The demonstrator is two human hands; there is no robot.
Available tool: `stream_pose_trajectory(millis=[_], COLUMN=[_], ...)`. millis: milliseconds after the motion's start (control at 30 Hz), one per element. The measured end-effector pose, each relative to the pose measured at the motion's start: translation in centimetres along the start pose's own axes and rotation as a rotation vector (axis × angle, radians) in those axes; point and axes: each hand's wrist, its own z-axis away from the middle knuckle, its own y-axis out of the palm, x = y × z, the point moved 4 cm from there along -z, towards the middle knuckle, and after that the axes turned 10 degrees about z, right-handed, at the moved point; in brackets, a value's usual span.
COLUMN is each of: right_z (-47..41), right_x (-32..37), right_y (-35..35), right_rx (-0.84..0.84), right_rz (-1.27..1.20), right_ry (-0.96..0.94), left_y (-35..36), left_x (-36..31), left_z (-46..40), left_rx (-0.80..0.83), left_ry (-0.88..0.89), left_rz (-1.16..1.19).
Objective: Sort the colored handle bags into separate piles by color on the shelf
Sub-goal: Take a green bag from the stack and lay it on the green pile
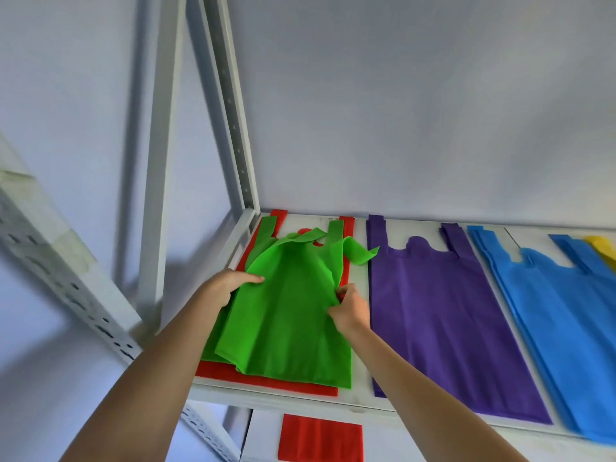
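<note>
A green handle bag (286, 315) is lifted a little above the left end of the white shelf (360, 400), its handles flopping at the far end. My left hand (226, 285) grips its left edge and my right hand (350, 306) pinches its right edge. Under it lie more green bags (213, 348) on a red pile (266, 381). To the right lie a purple pile (433, 315), a blue pile (560, 321) and a yellow bag (603, 248) at the frame's edge.
White perforated shelf posts (233, 128) rise at the back left corner, and a slanted post (66, 271) crosses the left. A folded red bag (320, 441) lies on the lower shelf. The wall stands right behind the piles.
</note>
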Motion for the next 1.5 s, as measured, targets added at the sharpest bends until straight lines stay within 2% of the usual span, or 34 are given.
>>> stream_pose_trajectory(millis=[133, 267, 400, 600, 733, 800, 933, 1133, 1300, 1500], right_z=[-0.2, -0.7, -0.3, 0.7, 0.9, 0.8, 0.7, 1.4, 1.6, 1.4], right_x=[-0.4, -0.5, -1.0, -0.9, -1.0, -1.0, -0.3, 1.5, 2.3, 2.4], right_y=[-0.8, -1.7, -1.6, -1.6, -1.2, -0.9, -0.6, 0.9, 1.7, 1.7], right_rx=[0.058, -0.003, 0.0, -0.13, -0.059, 0.014, 0.055, -0.019, -0.038, -0.024], right_rz=[-0.326, -0.259, -0.212, -0.039, -0.207, -0.216, -0.045, 0.323, 0.409, 0.211], right_ry=[0.143, 0.11, 0.104, -0.046, 0.032, 0.071, -0.023, -0.202, -0.165, -0.069], left_y=[-0.4, -0.6, -0.7, -1.4, -1.9, -1.7, -1.6, -2.0, -2.1, -2.3], left_x=[0.1, 0.1, 0.1, 0.1, -0.3, -0.5, -0.9, -1.1, -0.3, 1.2], left_z=[0.6, 1.1, 1.3, 1.1, 1.9, 2.2, 2.7, 3.0, 1.9, 0.6], left_rx=[-0.009, 0.054, 0.081, -0.119, -0.288, -0.328, -0.384, -0.519, -0.429, -0.251], left_ry=[-0.037, -0.103, -0.108, 0.168, 0.33, 0.402, 0.513, 0.686, 0.576, 0.383], left_rz=[0.142, 0.235, 0.132, 0.006, -0.409, -0.507, -0.585, -0.763, -0.737, -0.615])
